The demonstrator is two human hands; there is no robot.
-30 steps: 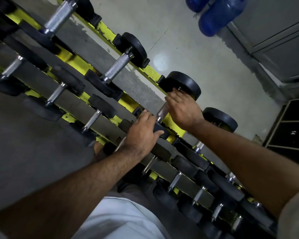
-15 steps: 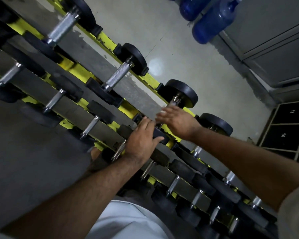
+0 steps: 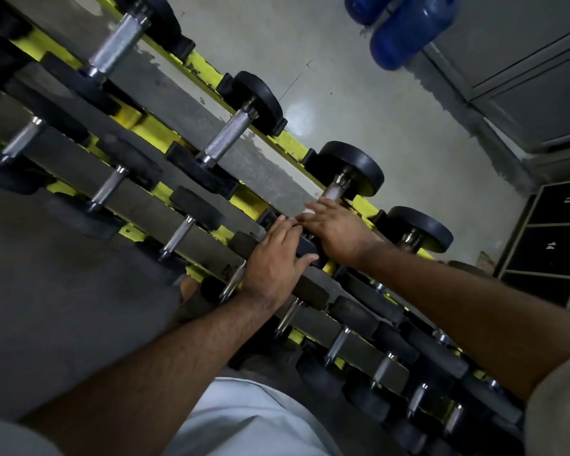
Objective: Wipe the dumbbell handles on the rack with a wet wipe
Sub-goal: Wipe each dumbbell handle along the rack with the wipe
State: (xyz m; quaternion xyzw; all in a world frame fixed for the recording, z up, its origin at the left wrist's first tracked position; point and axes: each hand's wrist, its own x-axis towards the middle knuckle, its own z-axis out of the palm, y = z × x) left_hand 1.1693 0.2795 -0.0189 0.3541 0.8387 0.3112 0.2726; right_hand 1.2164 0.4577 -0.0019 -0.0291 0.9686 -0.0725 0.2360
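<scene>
A person's right hand (image 3: 338,230) has slid back down the knurled steel handle (image 3: 334,192) of a black round-headed dumbbell (image 3: 352,169) on the top tier of the yellow-and-grey steel rack (image 3: 178,103), uncovering the upper stretch of bar it covered a second ago. A scrap of white wet wipe (image 3: 306,211) shows under the fingertips, which lie fairly straight and pressed down onto the wipe over the lower end of the handle; whether the thumb curls beneath cannot be seen. The left hand (image 3: 273,258) stays where it was, fingers and thumb laid loosely over the near black head (image 3: 306,248) of the same dumbbell, seemingly steadying it. The downward stroke suggests this handle is close to done. Neighbouring handles run along the tier on both sides; nothing shows which have been wiped. Two blue water bottles (image 3: 405,31) lie on the grey floor (image 3: 359,103) beyond.
</scene>
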